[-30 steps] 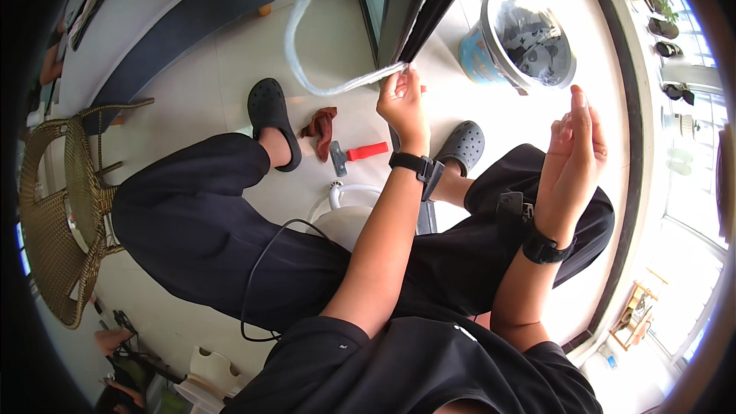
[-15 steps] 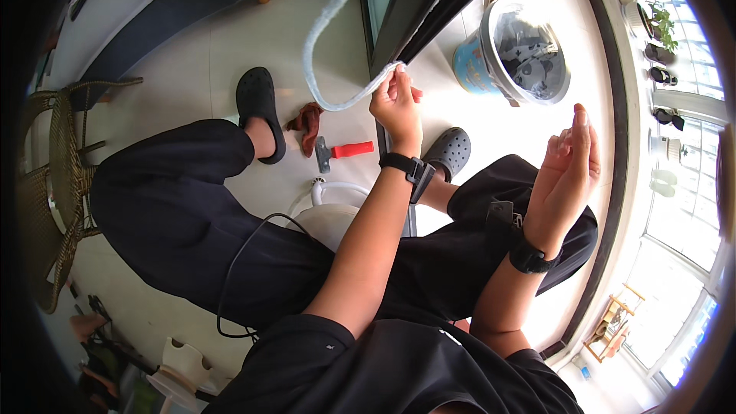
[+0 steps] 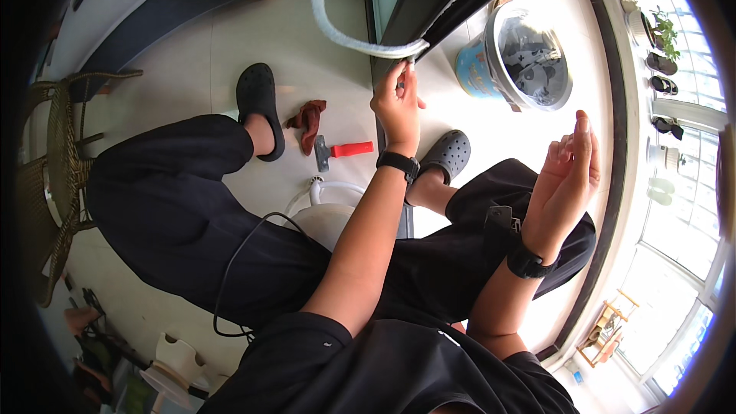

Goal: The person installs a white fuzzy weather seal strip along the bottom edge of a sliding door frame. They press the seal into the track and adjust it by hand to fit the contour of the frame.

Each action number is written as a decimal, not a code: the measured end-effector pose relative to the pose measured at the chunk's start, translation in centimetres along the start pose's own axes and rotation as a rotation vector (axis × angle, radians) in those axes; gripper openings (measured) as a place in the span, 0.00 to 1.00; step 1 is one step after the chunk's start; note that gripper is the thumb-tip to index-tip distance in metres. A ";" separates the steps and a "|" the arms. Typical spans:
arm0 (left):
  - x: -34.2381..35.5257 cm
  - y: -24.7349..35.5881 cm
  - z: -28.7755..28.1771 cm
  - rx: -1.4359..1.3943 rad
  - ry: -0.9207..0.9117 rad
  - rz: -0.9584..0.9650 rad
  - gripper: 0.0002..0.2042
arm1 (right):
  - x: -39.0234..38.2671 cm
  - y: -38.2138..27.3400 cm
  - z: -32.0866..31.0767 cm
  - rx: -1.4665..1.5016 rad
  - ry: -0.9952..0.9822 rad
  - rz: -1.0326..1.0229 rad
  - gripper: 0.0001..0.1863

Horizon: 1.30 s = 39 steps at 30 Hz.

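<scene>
A white fuzzy strip hangs in a loop beside a dark-framed door panel and meets its edge in a tight bend. Just below that bend, my left hand has its fingertips pinched together at the frame's edge. Whatever sits between them is too small to make out. My right hand is raised over my right knee, one finger stretched upward and the others loosely curled, with nothing visible in it. Both wrists wear black bands.
A scraper with a red handle lies on the floor beside a reddish-brown cloth. A blue-and-grey bucket stands beyond the door panel. A black cable crosses my left thigh. Wicker chairs are at the left.
The loop has shifted up and right, and its bend now sits above my left fingertips instead of between them. My left hand has moved slightly along the frame. The right hand is almost still.
</scene>
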<state>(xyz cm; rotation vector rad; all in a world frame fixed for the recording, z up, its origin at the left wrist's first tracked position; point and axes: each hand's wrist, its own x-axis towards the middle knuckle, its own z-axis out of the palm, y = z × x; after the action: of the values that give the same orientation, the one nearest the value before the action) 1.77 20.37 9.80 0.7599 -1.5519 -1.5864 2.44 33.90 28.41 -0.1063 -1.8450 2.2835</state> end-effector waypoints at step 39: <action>0.5 -0.6 -1.0 0.034 -0.099 0.073 0.06 | -0.6 11.4 5.8 -0.767 -0.543 -0.025 0.14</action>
<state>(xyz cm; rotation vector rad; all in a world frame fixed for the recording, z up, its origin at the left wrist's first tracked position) 2.28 19.37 9.18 0.6433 -1.6626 -1.5684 0.70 25.90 18.50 0.4628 -2.8743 1.5424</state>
